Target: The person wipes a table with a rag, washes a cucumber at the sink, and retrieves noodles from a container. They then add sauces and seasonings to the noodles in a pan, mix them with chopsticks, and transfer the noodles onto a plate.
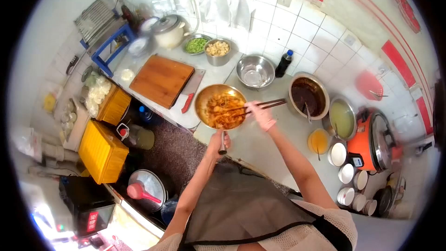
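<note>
My left hand (217,142) is wrapped round the handle of a metal frying pan (200,96) at the near edge of the counter. In the pan lies reddish-orange food in sauce (223,110), perhaps noodles or strips; I cannot tell which. My right hand (261,116), in a thin see-through glove, grips a pair of long dark chopsticks (275,104). Their tips reach into the food. Left of the pan, a cleaver with a red handle (187,103) lies beside a wooden cutting board (160,80).
Behind the pan stand a steel bowl (254,71), a dark sauce bottle (283,65) and a pot of dark sauce (305,94). To the right are an orange rice cooker (365,140) and several white bowls (345,174). Yellow crates (101,154) stand at left.
</note>
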Motion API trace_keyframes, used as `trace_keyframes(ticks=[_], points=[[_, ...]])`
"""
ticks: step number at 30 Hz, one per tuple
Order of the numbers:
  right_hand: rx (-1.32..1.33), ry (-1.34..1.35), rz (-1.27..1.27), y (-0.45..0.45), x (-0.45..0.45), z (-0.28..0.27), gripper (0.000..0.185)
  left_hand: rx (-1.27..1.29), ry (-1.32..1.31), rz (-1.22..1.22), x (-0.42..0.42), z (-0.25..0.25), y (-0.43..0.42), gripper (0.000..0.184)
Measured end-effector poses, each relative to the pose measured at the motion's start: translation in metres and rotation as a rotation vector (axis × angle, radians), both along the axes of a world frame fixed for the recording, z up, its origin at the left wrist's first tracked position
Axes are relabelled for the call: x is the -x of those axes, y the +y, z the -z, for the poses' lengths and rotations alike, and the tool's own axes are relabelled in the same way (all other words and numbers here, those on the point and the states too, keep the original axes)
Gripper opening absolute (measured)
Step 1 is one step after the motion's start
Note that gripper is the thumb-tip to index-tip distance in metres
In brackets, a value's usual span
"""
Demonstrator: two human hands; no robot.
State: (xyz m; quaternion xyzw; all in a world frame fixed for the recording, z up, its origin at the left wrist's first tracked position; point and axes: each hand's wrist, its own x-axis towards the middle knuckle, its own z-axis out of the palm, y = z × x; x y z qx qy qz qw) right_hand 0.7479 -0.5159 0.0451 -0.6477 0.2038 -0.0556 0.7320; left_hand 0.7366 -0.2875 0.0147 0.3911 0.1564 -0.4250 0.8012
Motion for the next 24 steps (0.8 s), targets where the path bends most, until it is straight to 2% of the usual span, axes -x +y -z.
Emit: trace_keyframes(ticks=[1,2,3,5,6,7,9,10,11,13,15,17,18,19,21,22,24], points=[[0.01,0.011,0.008,-0.018,0.001,0.01,0.027,-0.017,-0.007,-0.066,0.0,0.004,0.001,0.025],[-0.047,-0.006,0.181,-0.024,-0.003,0.012,0.028,0.021,0.005,-0.035,0.002,0.004,-0.002,0.026],[-0.047,-0.002,0.181,-0.016,-0.002,0.02,0.028,0.02,0.009,-0.035,0.01,0.005,-0.007,0.026],[-0.177,-0.037,0.214,0.021,-0.004,0.016,0.026,-0.126,-0.057,0.133,0.021,-0.016,-0.019,0.025],[-0.088,-0.008,0.047,0.031,0.002,0.004,0.025,-0.074,-0.025,0.128,0.015,-0.004,-0.016,0.026],[-0.091,-0.008,0.048,0.024,0.004,0.004,0.025,-0.077,-0.026,0.129,0.01,0.003,-0.01,0.026],[-0.02,-0.029,-0.076,-0.007,0.008,0.006,0.026,0.002,-0.018,-0.05,0.0,0.011,0.0,0.028],[0.025,-0.01,0.081,-0.019,0.005,0.013,0.028,0.036,0.018,-0.043,0.0,0.011,0.0,0.03],[0.025,-0.002,0.083,-0.017,0.004,0.03,0.028,0.035,0.026,-0.041,0.007,0.008,-0.004,0.03],[-0.188,-0.083,0.181,0.0,-0.009,0.056,0.027,-0.091,-0.048,0.129,0.021,-0.002,-0.018,0.028],[-0.028,0.039,-0.055,0.025,0.007,0.002,0.024,-0.081,-0.033,0.128,0.017,-0.009,-0.015,0.027],[0.016,-0.034,-0.088,0.003,0.011,-0.001,0.024,0.016,-0.009,-0.016,0.003,0.006,-0.003,0.027],[0.066,-0.032,0.038,-0.011,0.014,-0.009,0.023,-0.013,-0.034,0.0,0.0,0.01,-0.001,0.026],[0.067,-0.023,0.036,-0.014,0.008,0.001,0.023,-0.013,-0.024,-0.002,0.006,0.005,-0.004,0.026],[-0.141,-0.038,0.267,-0.017,-0.007,0.033,0.023,-0.096,-0.05,0.12,0.021,-0.016,-0.018,0.026],[-0.184,-0.005,0.238,0.005,-0.008,0.032,0.021,-0.13,-0.052,0.144,0.026,-0.019,-0.023,0.026],[-0.108,0.001,-0.014,0.019,0.006,0.003,0.022,-0.095,-0.052,0.081,0.015,-0.003,-0.014,0.026]])
